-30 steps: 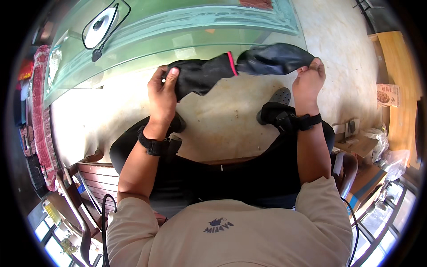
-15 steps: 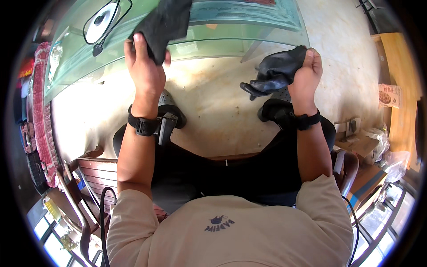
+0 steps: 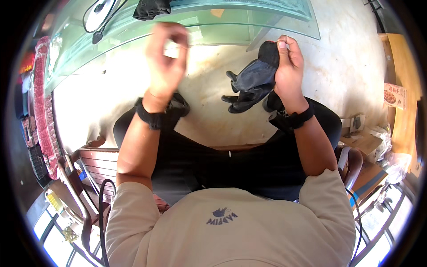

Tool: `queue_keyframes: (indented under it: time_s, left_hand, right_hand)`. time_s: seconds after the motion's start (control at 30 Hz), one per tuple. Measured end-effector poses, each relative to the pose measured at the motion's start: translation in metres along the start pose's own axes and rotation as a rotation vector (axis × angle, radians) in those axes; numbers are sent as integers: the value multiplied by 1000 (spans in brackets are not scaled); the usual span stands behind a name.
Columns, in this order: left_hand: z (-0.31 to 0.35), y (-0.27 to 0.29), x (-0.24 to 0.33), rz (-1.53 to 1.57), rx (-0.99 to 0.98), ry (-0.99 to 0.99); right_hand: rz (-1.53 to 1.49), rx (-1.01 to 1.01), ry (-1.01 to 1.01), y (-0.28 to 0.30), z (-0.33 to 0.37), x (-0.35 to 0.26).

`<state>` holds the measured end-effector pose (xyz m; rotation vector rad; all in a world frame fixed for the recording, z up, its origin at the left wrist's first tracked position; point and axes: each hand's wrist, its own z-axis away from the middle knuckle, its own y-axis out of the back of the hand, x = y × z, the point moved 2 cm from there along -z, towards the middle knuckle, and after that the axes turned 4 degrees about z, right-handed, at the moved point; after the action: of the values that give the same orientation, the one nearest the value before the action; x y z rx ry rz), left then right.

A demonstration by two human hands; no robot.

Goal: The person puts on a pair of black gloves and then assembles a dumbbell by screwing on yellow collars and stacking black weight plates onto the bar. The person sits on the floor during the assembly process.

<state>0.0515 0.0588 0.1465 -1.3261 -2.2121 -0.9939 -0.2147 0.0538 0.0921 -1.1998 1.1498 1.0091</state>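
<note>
My right hand (image 3: 289, 66) pinches the cuff of a black glove (image 3: 258, 75) between thumb and fingers. The glove hangs down to the left over the floor, its coated fingers dangling. My left hand (image 3: 169, 58), blurred by motion, is held up near the glass table's front edge. Its fingers are curved with a gap to the thumb, and nothing shows between them. Beyond it, a second black glove (image 3: 152, 9) lies crumpled on the glass table (image 3: 200, 29), partly cut off by the upper edge of the view.
On the glass table at far left is a round white device (image 3: 98, 15) with a black cable. A wooden cabinet (image 3: 404, 62), a cardboard box (image 3: 367, 175) and plastic bags (image 3: 396, 164) stand at right. A slatted wooden seat (image 3: 100, 162) is at left.
My left hand has let go of its black glove, which now lies on the glass table. My right hand has moved left with the other glove, now hanging more stretched out.
</note>
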Motion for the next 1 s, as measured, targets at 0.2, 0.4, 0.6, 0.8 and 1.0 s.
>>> queue_keyframes:
  time_s: [0.2, 0.4, 0.6, 0.8, 1.0]
  left_hand:
    - [66, -63, 8, 672, -695, 875]
    - [68, -63, 7, 862, -876, 923]
    - [65, -54, -13, 391, -479, 804]
    - [56, -47, -27, 350, -354, 927]
    - [51, -42, -35, 504, -214, 1017]
  right_hand:
    - [28, -50, -109, -14, 1, 9]
    - [10, -27, -155, -12, 2, 27]
    - [128, -196, -442, -26, 22, 30]
    - [314, -523, -324, -20, 20, 40]
    - [140, -413, -404, -19, 14, 35]
